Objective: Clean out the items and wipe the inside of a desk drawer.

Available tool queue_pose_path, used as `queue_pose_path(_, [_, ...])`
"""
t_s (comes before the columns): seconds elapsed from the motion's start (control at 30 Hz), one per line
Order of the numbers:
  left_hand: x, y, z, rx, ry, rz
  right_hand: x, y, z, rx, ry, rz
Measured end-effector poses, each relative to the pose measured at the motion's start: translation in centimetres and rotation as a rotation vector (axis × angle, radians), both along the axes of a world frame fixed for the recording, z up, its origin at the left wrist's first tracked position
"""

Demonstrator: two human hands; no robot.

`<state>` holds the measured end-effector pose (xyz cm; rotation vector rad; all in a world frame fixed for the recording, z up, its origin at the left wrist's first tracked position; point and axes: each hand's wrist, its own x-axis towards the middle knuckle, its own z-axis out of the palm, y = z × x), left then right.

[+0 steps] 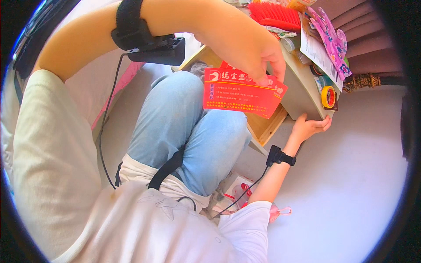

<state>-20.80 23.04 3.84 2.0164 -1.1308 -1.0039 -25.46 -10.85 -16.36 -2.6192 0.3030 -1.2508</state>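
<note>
My left hand (266, 62) pinches red printed cards (241, 93) that bear writing, holding them above my knees. At least two cards overlap, slightly fanned. Behind them, a wooden drawer (263, 126) stands pulled out towards my knees; the cards, my arm and my legs hide much of its inside. A grey, soft-looking thing (198, 69) shows at its left end. My right hand (310, 126) grips the near right corner of the cabinet top (301, 92), thumb and fingers on either side of the corner.
On the cabinet top lie yellow tape (328, 97), a floral purple glove (330, 42), a printed paper sheet (317, 54) and a red-bristled brush (273, 16). A curtain (368, 42) hangs behind. Cables run from both wrist devices. Low on the right are a white wall (345, 184) and a pink item (278, 213).
</note>
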Motion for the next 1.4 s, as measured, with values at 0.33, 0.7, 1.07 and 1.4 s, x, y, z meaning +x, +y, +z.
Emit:
queue_pose_path(0.33, [0.1,-0.8,0.2,-0.022,0.027,0.101,0.2,-0.4,-0.6,-0.030,-0.046,0.021])
queue_pose_path(0.7, [0.9,0.2,2.9,-0.056,0.147,-0.045,0.0,-0.1,-0.2,-0.004,-0.031,0.013])
queue_pose_path(1.07, [0.2,-0.9,1.8,0.103,-0.106,0.227,0.3,0.0,-0.7,-0.010,-0.033,0.019])
queue_pose_path(1.4, [3.3,-3.7,-0.6,-0.056,-0.156,0.317,-0.3,-0.2,-0.4,0.060,-0.019,-0.031])
